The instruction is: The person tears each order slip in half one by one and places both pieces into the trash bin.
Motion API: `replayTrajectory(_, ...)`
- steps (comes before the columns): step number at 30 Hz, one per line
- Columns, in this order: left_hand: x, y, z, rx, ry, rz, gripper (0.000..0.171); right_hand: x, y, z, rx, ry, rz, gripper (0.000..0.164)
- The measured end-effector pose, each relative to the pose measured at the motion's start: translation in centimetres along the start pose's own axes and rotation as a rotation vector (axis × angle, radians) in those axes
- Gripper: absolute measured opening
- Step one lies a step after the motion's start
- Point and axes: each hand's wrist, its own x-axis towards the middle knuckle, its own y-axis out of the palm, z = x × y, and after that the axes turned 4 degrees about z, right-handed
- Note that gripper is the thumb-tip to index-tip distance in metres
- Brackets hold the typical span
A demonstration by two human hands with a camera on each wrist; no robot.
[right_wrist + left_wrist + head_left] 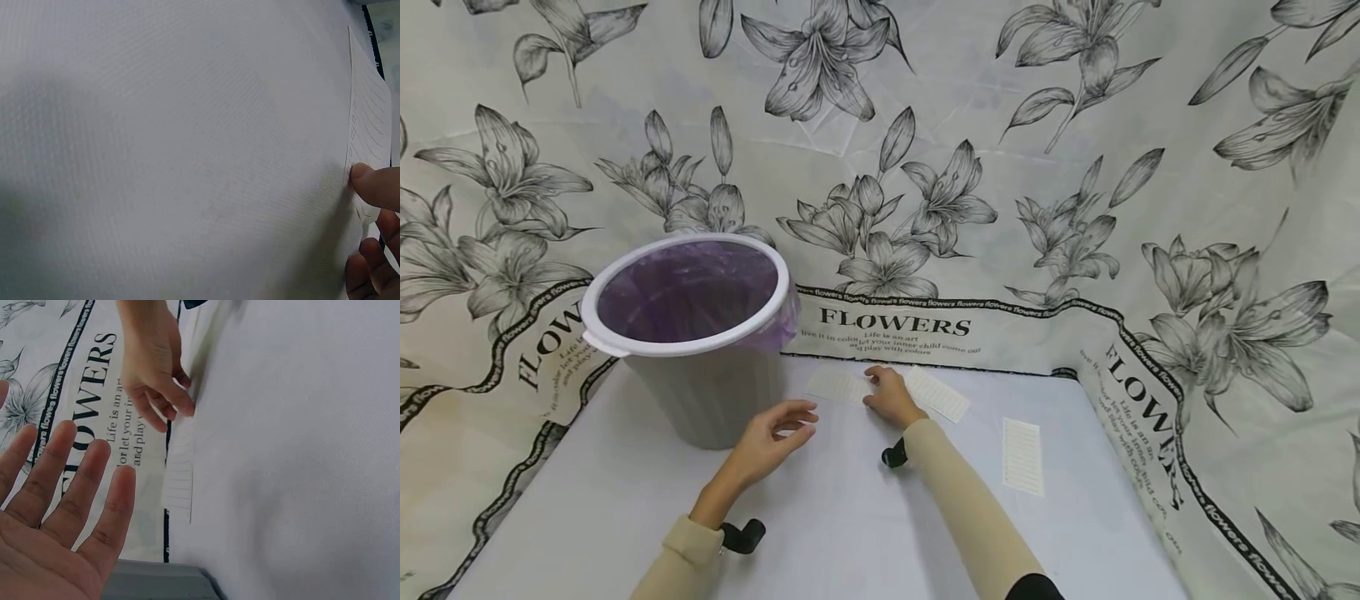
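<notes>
A white lined paper sheet (837,386) lies near the back edge of the white table. My right hand (892,398) is at its right end. In the right wrist view, the thumb (375,185) presses on the end of this lined sheet (370,119), with the fingers curled below it, pinching it. My left hand (775,437) hovers in front of the bin, holding nothing. Its fingers look spread and relaxed in the left wrist view (69,506). A second lined sheet (937,393) lies just right of my right hand, and another (1022,457) farther right.
A grey bin (700,400) with a white rim (591,325) and a purple bag liner (688,287) stands at the left back of the table (820,533). Flower-printed cloth (895,250) hangs behind and along the sides.
</notes>
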Motion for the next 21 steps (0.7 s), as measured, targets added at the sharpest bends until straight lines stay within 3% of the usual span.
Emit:
replayTrajectory(10, 0.2, 0.4, 0.2, 0.001, -0.05, 0.029, 0.037, -0.6, -0.6, 0.5, 0.008, -0.011, 0.107, 0.014)
replayTrajectory(21, 0.6, 1.0, 0.5, 0.083, -0.11, 0.048, 0.036, -2.0, -1.3, 0.7, 0.002, -0.015, 0.19, 0.014)
